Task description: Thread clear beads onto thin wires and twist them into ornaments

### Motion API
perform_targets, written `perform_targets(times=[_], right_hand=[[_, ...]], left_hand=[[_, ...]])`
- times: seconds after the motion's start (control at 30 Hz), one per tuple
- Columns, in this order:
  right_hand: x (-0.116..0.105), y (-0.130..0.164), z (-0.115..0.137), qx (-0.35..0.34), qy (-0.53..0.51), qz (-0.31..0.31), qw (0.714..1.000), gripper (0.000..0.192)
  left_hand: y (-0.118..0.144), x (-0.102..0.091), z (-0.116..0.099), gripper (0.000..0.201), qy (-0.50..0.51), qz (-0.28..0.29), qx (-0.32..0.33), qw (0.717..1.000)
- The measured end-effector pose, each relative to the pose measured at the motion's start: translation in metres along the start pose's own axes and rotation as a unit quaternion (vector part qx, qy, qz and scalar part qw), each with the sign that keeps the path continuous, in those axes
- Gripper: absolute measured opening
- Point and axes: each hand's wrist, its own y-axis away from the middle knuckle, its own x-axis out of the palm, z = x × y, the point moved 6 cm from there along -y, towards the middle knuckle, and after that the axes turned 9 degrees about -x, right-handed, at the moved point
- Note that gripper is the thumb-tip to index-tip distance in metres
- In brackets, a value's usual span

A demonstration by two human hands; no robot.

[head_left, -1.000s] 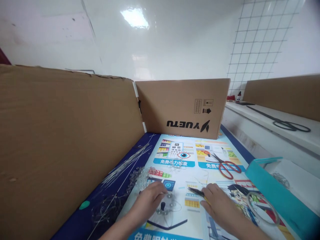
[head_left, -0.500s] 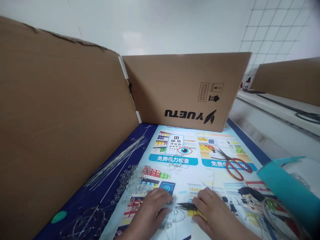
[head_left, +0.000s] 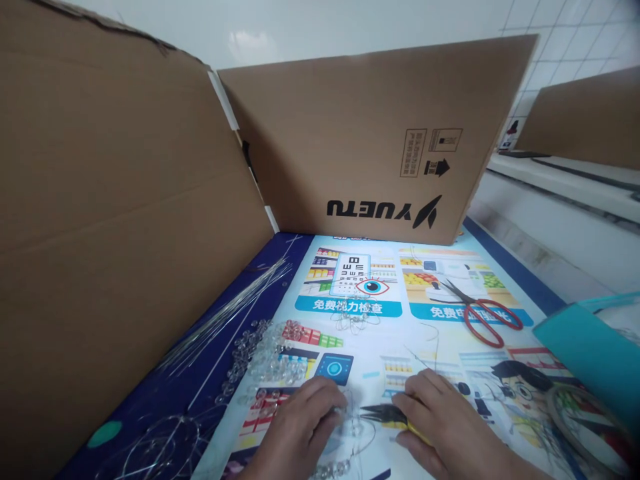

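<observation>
My left hand (head_left: 303, 427) lies low on the printed table mat (head_left: 360, 333), its fingers pressed on a small piece of clear beads on thin wire (head_left: 350, 427). My right hand (head_left: 440, 420) is closed on small pliers (head_left: 383, 415) with yellow handles; the dark jaws point left toward the left fingertips. A heap of clear glass beads (head_left: 265, 357) lies just beyond my left hand.
Straight wire lengths (head_left: 225, 317) and coiled wire (head_left: 160, 443) lie at the left. Red-handled scissors (head_left: 483, 313) rest at the right, near a teal box (head_left: 585, 353). A finished bead piece (head_left: 353, 322) sits mid-mat. Cardboard panels (head_left: 115, 220) wall the left and back (head_left: 370, 147).
The view has tilted down and moved closer. My right hand has turned the pliers so the jaws point at the left fingers, and the hands sit nearer each other.
</observation>
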Motion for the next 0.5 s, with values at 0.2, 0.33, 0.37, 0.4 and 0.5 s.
perform_targets(times=[0.2, 0.33, 0.37, 0.4, 0.5], right_hand=[[-0.004, 0.001, -0.001, 0.012, -0.063, -0.006, 0.998, 0.021], [-0.005, 0.003, -0.001, 0.017, -0.079, -0.002, 0.997, 0.018], [-0.005, 0.004, -0.001, 0.018, -0.08, -0.001, 0.997, 0.018], [-0.005, 0.004, -0.001, 0.021, -0.08, 0.001, 0.997, 0.017], [-0.006, 0.004, 0.0, 0.026, -0.076, 0.009, 0.997, 0.017]], left_hand=[[0.001, 0.002, -0.001, 0.016, 0.055, 0.016, 0.003, 0.998], [0.001, 0.005, -0.003, 0.014, 0.054, 0.025, 0.001, 0.998], [0.001, 0.005, -0.004, 0.013, 0.05, 0.022, 0.003, 0.998], [0.001, 0.005, -0.006, 0.012, 0.047, 0.02, 0.006, 0.999], [0.0, 0.005, -0.012, 0.013, 0.042, 0.022, 0.011, 0.999]])
